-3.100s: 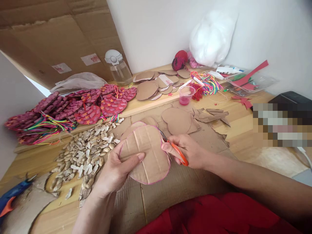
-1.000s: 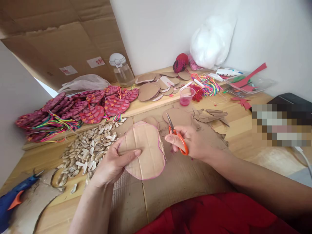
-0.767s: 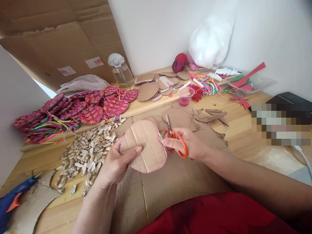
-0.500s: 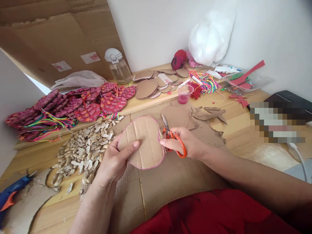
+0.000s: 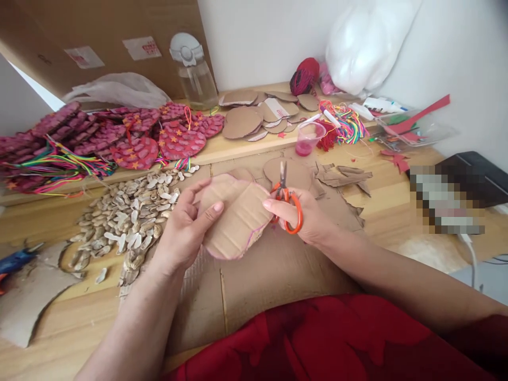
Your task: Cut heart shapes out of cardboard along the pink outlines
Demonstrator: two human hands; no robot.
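A rounded cardboard cutout (image 5: 234, 219) with a purple line along its edge is held in front of me. My left hand (image 5: 188, 225) grips its left side, thumb on top and fingers behind. At its right edge, my right hand (image 5: 305, 214) touches the cardboard with the thumb. Orange-handled scissors (image 5: 293, 211) hang in that same right hand, their blades pointing away from me and close together. Beneath lies a flat cardboard sheet (image 5: 270, 286), with another rounded cardboard piece (image 5: 288, 172) behind the scissors.
Peanut shells (image 5: 130, 211) are heaped at left, near a blue glue gun (image 5: 18, 260). On a raised board stand decorated red pieces (image 5: 137, 151), a water bottle (image 5: 194, 74), stacked cardboard cutouts (image 5: 242, 121) and a plastic cup (image 5: 307, 138). Cardboard scraps (image 5: 343, 177) lie at right.
The cardboard cutout has turned in my hands, its rough edge now at the lower right. The scissors have tilted more upright. The camera view has shifted slightly.
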